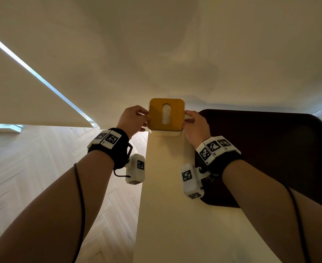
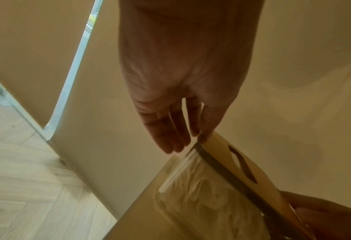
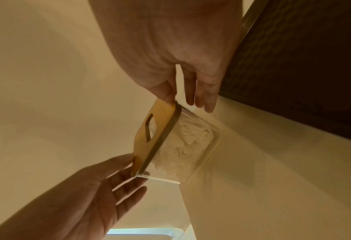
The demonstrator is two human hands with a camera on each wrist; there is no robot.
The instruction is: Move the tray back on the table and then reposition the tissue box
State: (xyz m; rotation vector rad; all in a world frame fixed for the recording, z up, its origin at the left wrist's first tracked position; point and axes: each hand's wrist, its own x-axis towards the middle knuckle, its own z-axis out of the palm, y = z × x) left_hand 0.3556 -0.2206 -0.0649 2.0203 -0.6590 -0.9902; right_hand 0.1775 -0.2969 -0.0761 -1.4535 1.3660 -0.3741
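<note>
The tissue box has a mustard lid with an oval slot and a clear body full of white tissues. It is at the far left corner of the cream table, close to the wall. My left hand pinches the lid's left edge, thumb on top. My right hand grips the lid's right edge, its fingers running down the box's side. The dark brown tray lies flat on the table, right of the box, under my right wrist.
A cream wall rises right behind the box. The table's left edge drops to pale herringbone wood floor. A bright window strip runs along the wall at the left.
</note>
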